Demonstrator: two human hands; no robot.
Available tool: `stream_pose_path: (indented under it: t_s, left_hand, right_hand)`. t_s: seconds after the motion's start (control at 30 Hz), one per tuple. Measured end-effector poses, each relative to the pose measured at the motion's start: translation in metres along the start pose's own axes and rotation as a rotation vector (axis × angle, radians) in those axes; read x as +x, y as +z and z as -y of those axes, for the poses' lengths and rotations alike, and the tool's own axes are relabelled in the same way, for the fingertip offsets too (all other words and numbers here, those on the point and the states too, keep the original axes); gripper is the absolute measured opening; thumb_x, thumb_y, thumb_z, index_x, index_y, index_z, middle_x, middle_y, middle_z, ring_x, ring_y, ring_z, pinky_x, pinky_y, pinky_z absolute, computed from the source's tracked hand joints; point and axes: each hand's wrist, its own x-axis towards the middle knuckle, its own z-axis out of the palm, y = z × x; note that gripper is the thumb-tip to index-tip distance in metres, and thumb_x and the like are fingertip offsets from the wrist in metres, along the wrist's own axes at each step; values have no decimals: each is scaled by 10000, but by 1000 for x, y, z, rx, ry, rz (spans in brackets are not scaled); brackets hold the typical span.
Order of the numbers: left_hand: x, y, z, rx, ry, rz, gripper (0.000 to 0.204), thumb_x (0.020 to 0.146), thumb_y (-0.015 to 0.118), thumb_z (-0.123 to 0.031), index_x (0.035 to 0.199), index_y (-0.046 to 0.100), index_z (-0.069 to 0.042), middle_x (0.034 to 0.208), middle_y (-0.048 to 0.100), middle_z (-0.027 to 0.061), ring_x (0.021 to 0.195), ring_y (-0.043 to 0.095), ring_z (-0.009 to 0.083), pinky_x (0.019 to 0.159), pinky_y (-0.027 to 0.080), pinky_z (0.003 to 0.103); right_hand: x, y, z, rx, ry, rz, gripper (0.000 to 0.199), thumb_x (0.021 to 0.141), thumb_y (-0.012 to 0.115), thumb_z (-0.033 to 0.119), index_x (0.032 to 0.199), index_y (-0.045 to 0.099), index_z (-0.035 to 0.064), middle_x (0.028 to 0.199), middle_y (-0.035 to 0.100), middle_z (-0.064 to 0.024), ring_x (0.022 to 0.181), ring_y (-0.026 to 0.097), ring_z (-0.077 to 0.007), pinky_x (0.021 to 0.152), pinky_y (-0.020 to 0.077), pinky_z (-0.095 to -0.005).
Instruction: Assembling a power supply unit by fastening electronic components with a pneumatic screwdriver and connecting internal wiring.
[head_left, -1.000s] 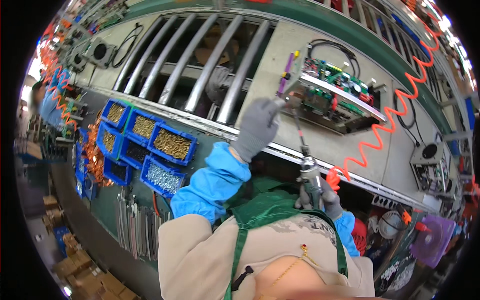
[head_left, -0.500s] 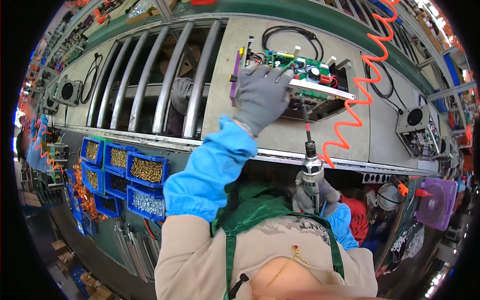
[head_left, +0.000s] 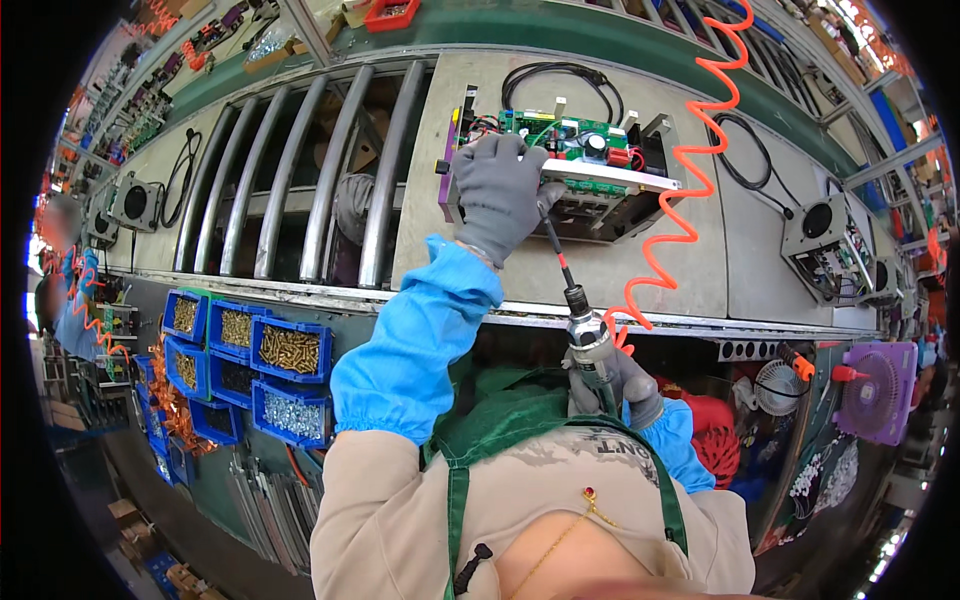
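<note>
A silver metal screwdriver (head_left: pixel 591 345) is clasped by right fingers (head_left: pixel 640 388); at twelve o'clock, a green-boarded metal chassis (head_left: pixel 610 173) is touched by half-curled left fingers (head_left: pixel 497 152), hold unclear.

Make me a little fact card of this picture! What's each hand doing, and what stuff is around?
Left hand: gray glove, at the front left of the circuit-board unit
Right hand: gray glove, wrapped around a power screwdriver
Screwdriver bit: points toward the unit; tip contact unclear
Air hose: orange, coiled
Blue bins: at left, with small gold, dark and silvery pieces
Metal rollers: left of the unit
</note>
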Motion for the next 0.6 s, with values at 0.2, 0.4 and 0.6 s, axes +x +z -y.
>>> stream_pose_path:
  t_s: [0.2,0.4,0.6]
  left_hand:
    - [1,5,-2,20,-56,3,368,635,774,-461,874,682,-196,852,566,4,898,544,233,779,365,438]
    - [-3,8,3,75,-6,17,492,668,759,-435,1103,652,-233,947,570,18,939,537,224,819,365,449]
    - [-8,12,-10,115,-43,-1,548,671,765,-410,1184,633,-269,1099,566,45,1038,512,255,1008,288,507]
  right_hand:
    - [-14,-1,8,-46,-28,-44,1087,507,779,718,1257,447,4,708,555,-62,547,526,-133,578,489,-292]
    - [-29,-4,10,-47,-66,-171,1091,494,781,718,1254,446,10,703,563,-58,570,577,-144,655,557,-336]
    - [-33,-14,10,-34,-15,-173,1097,479,792,713,1256,453,17,716,574,-60,587,579,-150,667,546,-335]
